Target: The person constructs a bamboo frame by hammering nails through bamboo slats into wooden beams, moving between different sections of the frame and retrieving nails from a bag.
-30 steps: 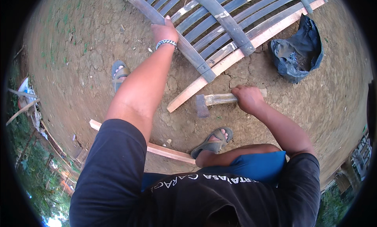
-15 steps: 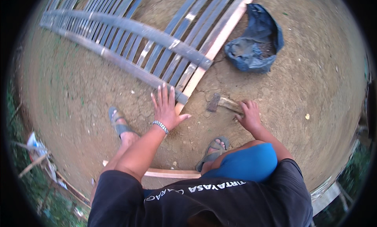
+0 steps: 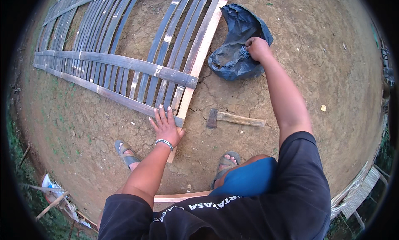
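Observation:
My left hand [image 3: 167,127] lies with fingers stretched out on the lower corner of a slatted bamboo panel [image 3: 124,61], where the bottom bamboo strip meets a pale wooden batten [image 3: 202,53]. A bracelet is on that wrist. My right hand [image 3: 259,50] reaches into a crumpled black plastic bag [image 3: 228,67], fingers closed beside a small heap of thin greyish nails [image 3: 245,52]. What the fingertips hold, if anything, is hidden. On the ground between me and the bag rests a hatchet [image 3: 241,118], its dark head to the left and wooden handle to the right.
Cracked bare soil [image 3: 332,136] surrounds the panel. Another wooden batten [image 3: 181,197] lies crosswise close to my body, behind my sandalled feet. Litter and sticks [image 3: 54,194] stand at the lower left edge, and a slatted bamboo piece [image 3: 356,192] at the lower right.
My right hand has let go of the hatchet handle and moved forward into the black bag. The hatchet stays on the ground. My left hand remains flat on the panel corner.

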A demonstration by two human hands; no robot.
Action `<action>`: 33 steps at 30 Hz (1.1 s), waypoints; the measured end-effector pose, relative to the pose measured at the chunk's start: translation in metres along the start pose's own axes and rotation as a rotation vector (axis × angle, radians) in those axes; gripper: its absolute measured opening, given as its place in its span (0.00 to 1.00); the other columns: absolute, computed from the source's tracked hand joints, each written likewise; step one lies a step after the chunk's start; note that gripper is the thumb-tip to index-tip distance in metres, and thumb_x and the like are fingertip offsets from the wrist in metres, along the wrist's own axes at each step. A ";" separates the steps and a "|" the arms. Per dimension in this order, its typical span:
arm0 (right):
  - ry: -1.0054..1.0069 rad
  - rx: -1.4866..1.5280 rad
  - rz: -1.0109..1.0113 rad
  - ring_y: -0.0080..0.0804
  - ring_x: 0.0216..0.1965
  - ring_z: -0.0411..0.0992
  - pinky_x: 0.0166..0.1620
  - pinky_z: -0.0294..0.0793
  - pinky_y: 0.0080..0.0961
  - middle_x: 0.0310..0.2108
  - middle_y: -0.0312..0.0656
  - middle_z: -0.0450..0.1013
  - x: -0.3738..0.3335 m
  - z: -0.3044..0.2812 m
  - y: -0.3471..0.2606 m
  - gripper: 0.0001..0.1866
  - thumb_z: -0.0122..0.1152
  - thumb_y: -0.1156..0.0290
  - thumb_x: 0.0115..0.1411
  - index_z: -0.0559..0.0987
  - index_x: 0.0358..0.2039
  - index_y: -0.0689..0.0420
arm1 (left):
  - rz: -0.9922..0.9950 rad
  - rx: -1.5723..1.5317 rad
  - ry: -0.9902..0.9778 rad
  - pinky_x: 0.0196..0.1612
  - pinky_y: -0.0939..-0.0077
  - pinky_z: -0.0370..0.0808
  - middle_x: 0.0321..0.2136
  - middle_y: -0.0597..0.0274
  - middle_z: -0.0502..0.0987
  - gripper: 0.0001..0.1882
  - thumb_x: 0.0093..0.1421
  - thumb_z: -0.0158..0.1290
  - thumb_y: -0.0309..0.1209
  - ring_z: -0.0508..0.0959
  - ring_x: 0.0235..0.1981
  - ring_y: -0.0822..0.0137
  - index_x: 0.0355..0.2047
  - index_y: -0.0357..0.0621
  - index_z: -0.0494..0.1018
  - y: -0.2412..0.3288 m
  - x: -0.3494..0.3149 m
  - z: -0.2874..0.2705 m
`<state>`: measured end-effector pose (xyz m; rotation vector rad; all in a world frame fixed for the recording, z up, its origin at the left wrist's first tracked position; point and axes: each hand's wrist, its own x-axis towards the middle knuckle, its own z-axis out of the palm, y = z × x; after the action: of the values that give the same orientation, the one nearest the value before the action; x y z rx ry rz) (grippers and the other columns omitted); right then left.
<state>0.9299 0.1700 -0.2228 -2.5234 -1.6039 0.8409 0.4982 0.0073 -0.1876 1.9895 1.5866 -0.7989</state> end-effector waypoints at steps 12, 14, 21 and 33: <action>0.132 -0.153 0.081 0.52 0.50 0.77 0.52 0.77 0.42 0.47 0.52 0.79 0.013 0.041 -0.024 0.14 0.51 0.68 0.63 0.84 0.43 0.53 | -0.011 0.054 -0.032 0.69 0.32 0.28 0.73 0.37 0.28 0.62 0.55 0.59 0.58 0.25 0.73 0.38 0.72 0.34 0.35 0.001 0.001 -0.002; 0.125 -0.133 0.059 0.52 0.50 0.77 0.52 0.77 0.42 0.47 0.53 0.79 0.008 0.040 -0.023 0.14 0.52 0.68 0.62 0.83 0.43 0.52 | -0.020 0.049 -0.062 0.69 0.32 0.29 0.73 0.38 0.28 0.62 0.55 0.59 0.58 0.25 0.73 0.38 0.72 0.35 0.34 0.003 0.001 -0.007; 0.344 0.260 0.005 0.46 0.44 0.79 0.48 0.76 0.38 0.40 0.46 0.81 -0.022 0.027 -0.016 0.11 0.58 0.65 0.60 0.83 0.42 0.49 | -0.058 0.106 -0.162 0.69 0.32 0.28 0.73 0.40 0.25 0.64 0.55 0.58 0.62 0.23 0.73 0.41 0.73 0.38 0.32 0.010 -0.003 -0.026; -0.027 0.468 -0.360 0.39 0.37 0.77 0.42 0.76 0.34 0.37 0.44 0.79 -0.206 0.035 -0.051 0.06 0.64 0.70 0.60 0.81 0.36 0.57 | -0.001 0.062 -0.089 0.69 0.31 0.29 0.73 0.42 0.23 0.65 0.55 0.56 0.65 0.23 0.73 0.41 0.73 0.43 0.28 0.000 -0.007 -0.013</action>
<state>0.8053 0.0099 -0.1504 -1.8493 -1.5721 1.0529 0.4988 0.0111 -0.1730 1.9673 1.5299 -0.9350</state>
